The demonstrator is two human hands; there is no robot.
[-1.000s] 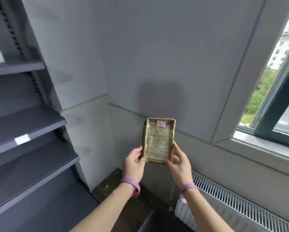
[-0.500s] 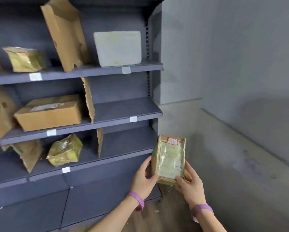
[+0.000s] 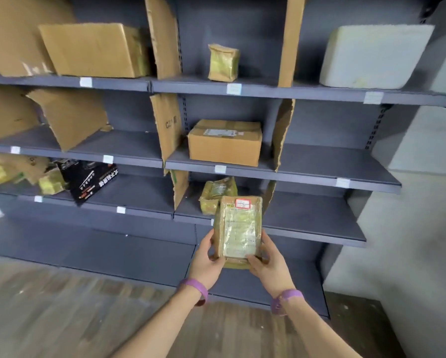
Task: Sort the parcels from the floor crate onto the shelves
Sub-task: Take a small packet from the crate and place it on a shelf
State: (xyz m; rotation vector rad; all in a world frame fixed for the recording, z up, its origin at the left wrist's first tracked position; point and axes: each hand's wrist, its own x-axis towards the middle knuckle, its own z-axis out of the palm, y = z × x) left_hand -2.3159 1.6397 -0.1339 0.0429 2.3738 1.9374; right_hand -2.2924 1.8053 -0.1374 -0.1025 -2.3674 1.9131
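In front of the shelves (image 3: 320,229), a taped parcel (image 3: 238,228) is held upright, its lower corners gripped by the curled fingers of the left hand (image 3: 208,259) and right hand (image 3: 269,262). Carrying seems under way; next, a bay must be chosen.

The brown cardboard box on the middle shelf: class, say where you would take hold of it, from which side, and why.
The cardboard box lies flat, long face outward, likely too wide for one hand. So probably a two-handed grip on its two short ends, coming from the open front. The left divider and right divider stand close beside it, so slide it forward first.
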